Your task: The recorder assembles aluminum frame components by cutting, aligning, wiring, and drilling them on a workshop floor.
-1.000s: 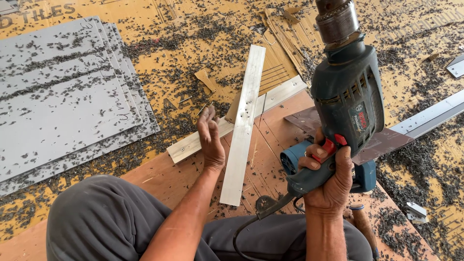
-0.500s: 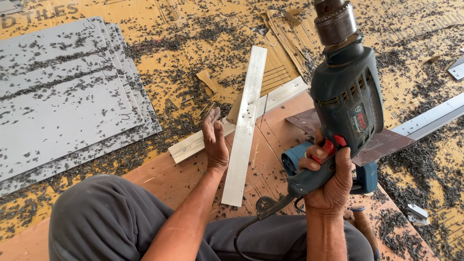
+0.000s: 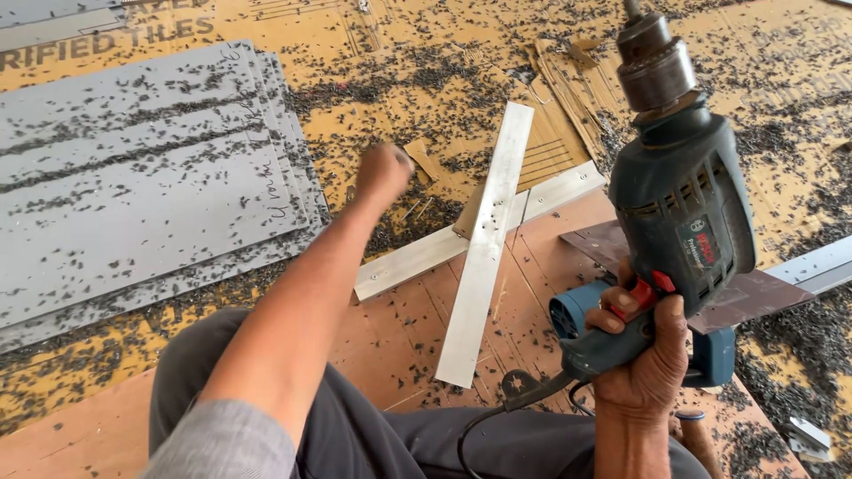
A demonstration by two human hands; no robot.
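Now the right hand [image 3: 643, 355] clasps the drill [image 3: 679, 213]; the metal strip [image 3: 485, 248], running 12-to-6, lies at 9 o'clock of it, nearer the fisted left hand [image 3: 383, 171].

Grey sheets [image 3: 133, 195] are lying stacked at the left on cardboard [image 3: 382, 53] that is carrying dark shavings [image 3: 417, 71] everywhere, while a brown plate [image 3: 745, 297] is resting at the right.

**Metal, plastic and wood**

The drill [image 3: 679, 222] has a matt dark green plastic body and a dull metal tip. Two flat strips [image 3: 484, 248] are smooth, pale metal. The grey sheets [image 3: 133, 186] on the left look matt. The board [image 3: 390, 346] underneath is rough brown wood.
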